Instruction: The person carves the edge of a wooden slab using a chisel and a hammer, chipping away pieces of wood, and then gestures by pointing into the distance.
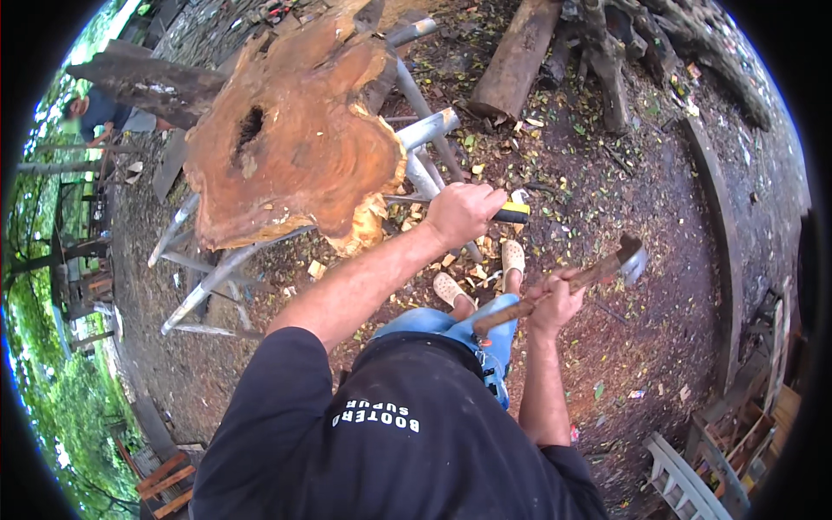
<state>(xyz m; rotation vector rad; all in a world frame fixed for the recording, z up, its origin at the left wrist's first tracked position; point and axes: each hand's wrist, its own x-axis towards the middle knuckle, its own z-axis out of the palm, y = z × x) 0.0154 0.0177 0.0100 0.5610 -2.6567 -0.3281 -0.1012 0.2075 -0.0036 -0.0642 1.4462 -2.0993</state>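
Note:
My left hand [468, 213] is wrapped round a chisel [517, 213] with a black and yellow handle. The chisel's thin metal blade points left and reaches the rough, pale edge of a large slab of reddish-brown wood [303, 147]; whether the tip touches is hard to tell. Lower and to the right, my right hand [556, 302] grips the wooden handle of a hammer [598, 273]. Its rounded metal head stands out to the right, apart from the chisel, while the handle's butt end is near my jeans. The slab has an irregular outline and a dark hole left of its middle.
Metal trestles [208, 290] hold up the slab. Wood chips [317, 269] and leaves lie on the dirt around my clogs [513, 256]. Logs [517, 61] lie at the far right, and a long beam [718, 225] runs along the right. Another person [100, 113] is at the far left.

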